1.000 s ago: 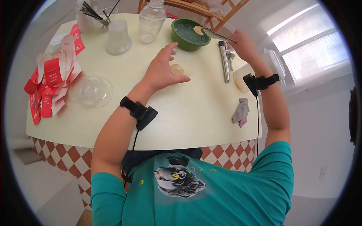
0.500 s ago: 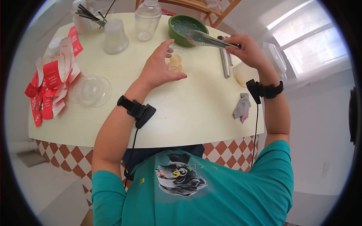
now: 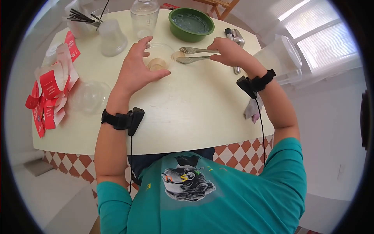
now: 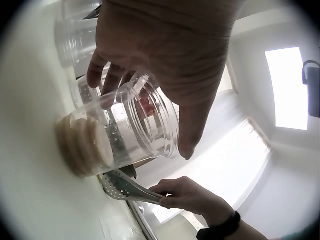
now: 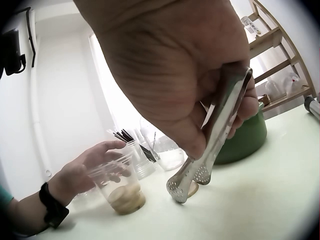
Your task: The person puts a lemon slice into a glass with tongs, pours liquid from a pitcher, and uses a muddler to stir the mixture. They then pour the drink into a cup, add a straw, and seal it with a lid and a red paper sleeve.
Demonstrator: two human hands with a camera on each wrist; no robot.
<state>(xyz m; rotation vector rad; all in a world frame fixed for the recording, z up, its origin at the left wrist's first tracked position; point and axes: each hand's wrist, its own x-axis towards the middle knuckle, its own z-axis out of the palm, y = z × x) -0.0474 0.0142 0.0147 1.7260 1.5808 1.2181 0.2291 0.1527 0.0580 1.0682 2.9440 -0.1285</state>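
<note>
My left hand [image 3: 134, 68] holds a clear plastic cup [image 4: 137, 132], thumb by the rim and fingers round the far side. Pale round slices [image 4: 82, 145] lie stacked at the cup's bottom. From the right, my right hand [image 3: 233, 54] grips metal tongs [image 5: 220, 130] with perforated tips. The tongs' two arms stand apart, low over the table just right of the cup. A single pale slice [image 5: 193, 188] shows at the tips, partly hidden behind them in the right wrist view.
Behind the tongs stands a green bowl [image 3: 183, 34] of liquid. A clear jug [image 3: 144, 21], stacked plastic cups [image 3: 112, 37] and black straws [image 3: 82, 18] are at the back. Red-white packaging [image 3: 50, 84] and clear lids [image 3: 90, 95] lie left; a cloth [image 3: 251, 110] lies right.
The tongs have come from over the green bowl down to the table by the cup, their arms now spread wider. The left hand and cup have shifted left.
</note>
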